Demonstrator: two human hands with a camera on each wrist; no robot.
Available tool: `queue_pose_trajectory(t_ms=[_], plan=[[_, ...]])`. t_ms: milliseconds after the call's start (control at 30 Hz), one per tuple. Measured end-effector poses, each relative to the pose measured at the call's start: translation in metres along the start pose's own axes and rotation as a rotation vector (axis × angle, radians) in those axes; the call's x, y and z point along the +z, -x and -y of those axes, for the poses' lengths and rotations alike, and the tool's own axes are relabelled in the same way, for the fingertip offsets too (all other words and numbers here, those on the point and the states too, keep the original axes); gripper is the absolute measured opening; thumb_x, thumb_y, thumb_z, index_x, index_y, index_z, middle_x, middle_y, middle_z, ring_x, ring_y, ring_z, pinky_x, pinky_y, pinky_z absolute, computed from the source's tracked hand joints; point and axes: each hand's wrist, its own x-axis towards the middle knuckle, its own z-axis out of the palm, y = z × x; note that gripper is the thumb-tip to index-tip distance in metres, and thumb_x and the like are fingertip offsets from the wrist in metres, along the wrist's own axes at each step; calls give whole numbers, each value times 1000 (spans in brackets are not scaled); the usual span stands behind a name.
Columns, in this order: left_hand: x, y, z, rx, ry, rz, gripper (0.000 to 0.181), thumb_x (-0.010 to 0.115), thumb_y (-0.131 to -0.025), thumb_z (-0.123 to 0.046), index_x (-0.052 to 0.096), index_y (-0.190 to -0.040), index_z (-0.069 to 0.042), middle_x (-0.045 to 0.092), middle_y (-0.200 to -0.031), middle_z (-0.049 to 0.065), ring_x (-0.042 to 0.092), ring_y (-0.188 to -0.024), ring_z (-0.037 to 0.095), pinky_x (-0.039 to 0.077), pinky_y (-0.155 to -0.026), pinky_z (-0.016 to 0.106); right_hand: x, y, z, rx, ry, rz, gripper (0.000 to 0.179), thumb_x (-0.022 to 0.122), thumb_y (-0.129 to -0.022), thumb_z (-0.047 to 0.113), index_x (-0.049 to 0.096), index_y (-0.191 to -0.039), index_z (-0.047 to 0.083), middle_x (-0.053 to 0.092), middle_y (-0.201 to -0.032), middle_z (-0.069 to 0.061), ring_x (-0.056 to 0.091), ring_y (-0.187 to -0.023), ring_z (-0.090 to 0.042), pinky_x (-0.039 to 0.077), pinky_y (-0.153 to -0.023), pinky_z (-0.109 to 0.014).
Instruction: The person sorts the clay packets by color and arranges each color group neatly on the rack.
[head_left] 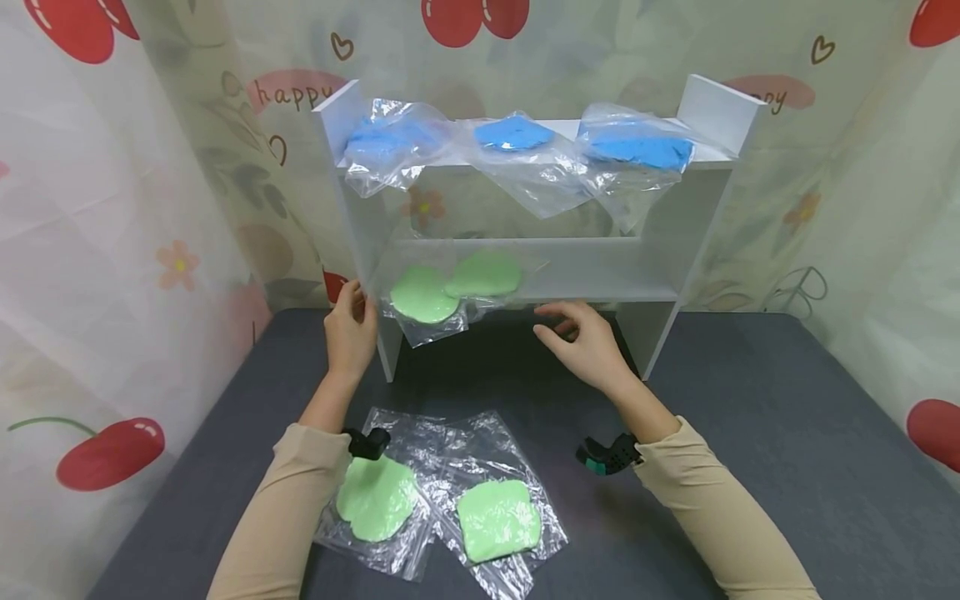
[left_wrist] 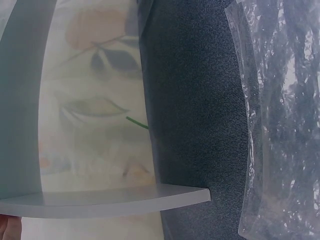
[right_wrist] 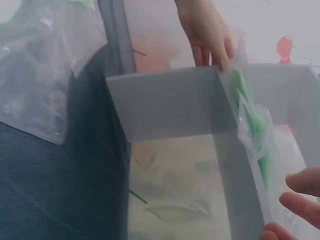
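Note:
My left hand (head_left: 351,337) is at the left side panel of a white two-tier shelf rack (head_left: 600,279); in the right wrist view, its fingertips touch the panel's edge. Close beside it on the middle board lie two clear bags holding flat green lumps, one round (head_left: 424,295), the other oval (head_left: 486,273). The front bag hangs over the board's edge. My right hand (head_left: 581,346) hovers before the middle board, fingers loosely bent, holding nothing. In the right wrist view its fingers (right_wrist: 302,205) are near the green bags.
Three clear bags with blue lumps (head_left: 637,150) lie on the top board, their plastic drooping over the front. Two more bags with green lumps (head_left: 498,521) lie on the dark table (head_left: 750,400) between my forearms. A patterned curtain (head_left: 862,250) surrounds the table.

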Motion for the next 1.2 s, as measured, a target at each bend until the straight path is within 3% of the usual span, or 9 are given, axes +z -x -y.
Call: queue_pose_trajectory(t_ms=[367, 700, 1000, 1200], plan=[[0, -1, 2, -7, 11, 9, 28, 50, -94, -5, 56, -121, 1, 64, -115, 25, 64, -104, 35, 53, -87, 47, 13, 36, -17, 20, -91, 254, 42, 64, -89, 24, 54, -128, 12, 58, -119, -15, 60, -95, -23, 53, -82, -36], [0, 0, 0, -13, 17, 11, 28, 51, -94, -6, 56, -120, 2, 64, -115, 25, 64, -105, 35, 53, -87, 46, 32, 65, -34, -1, -121, 477, 53, 63, -89, 29, 44, -135, 10, 54, -121, -22, 63, -94, -22, 53, -77, -30], [0, 0, 1, -19, 22, 8, 28, 50, -94, -5, 56, -120, 2, 64, -115, 26, 64, -105, 35, 53, -88, 46, 44, 86, -38, 9, -162, 589, 71, 69, -85, 29, 35, -141, 4, 45, -126, -27, 57, -99, -27, 53, -77, -29], [1, -1, 2, -13, 23, -3, 28, 49, -94, -4, 56, -120, 2, 64, -114, 26, 64, -104, 36, 53, -87, 46, 48, 91, -42, 23, -167, 634, 81, 74, -80, 31, 31, -143, 6, 42, -127, -25, 51, -99, -24, 51, -75, -25]])
